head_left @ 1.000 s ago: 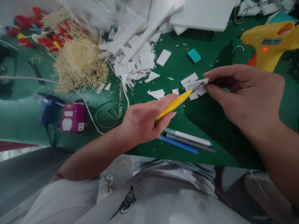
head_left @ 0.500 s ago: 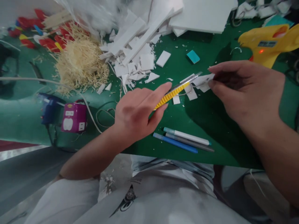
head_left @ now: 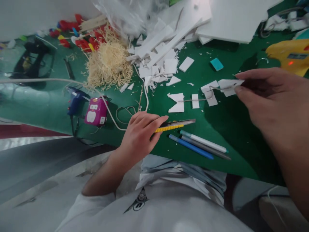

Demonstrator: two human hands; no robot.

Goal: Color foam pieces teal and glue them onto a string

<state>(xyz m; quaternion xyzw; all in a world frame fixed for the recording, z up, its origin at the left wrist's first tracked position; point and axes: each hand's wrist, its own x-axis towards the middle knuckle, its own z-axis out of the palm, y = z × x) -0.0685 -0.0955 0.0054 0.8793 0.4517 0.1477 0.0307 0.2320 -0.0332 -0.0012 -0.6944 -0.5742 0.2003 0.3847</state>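
Note:
My left hand (head_left: 142, 133) is closed round a yellow utility knife (head_left: 170, 128), held low over the green table with its blade pointing right. Between thumb and forefinger of my right hand (head_left: 263, 93) is the right end of a string of white foam pieces (head_left: 227, 86). A thin wire or cord links these pieces across the table. At the left end lies a notched, tail-like foam piece (head_left: 177, 102), then a small rectangle (head_left: 195, 101). Below the string, close to the knife, lie a white pen (head_left: 205, 141), a grey pen (head_left: 207, 148) and a blue pen (head_left: 190, 146).
A yellow glue gun (head_left: 287, 56) with a lit red light stands at the right. White foam scraps (head_left: 159, 69), wood shavings (head_left: 108, 62) and foam boards (head_left: 229, 22) fill the back. A purple box (head_left: 96, 111) and a blue glue gun (head_left: 76, 100) sit left; a cable crosses there.
My left hand has drawn the knife back from the foam string, down toward the table's near edge. My right hand still pinches the string's end. The view has shifted left.

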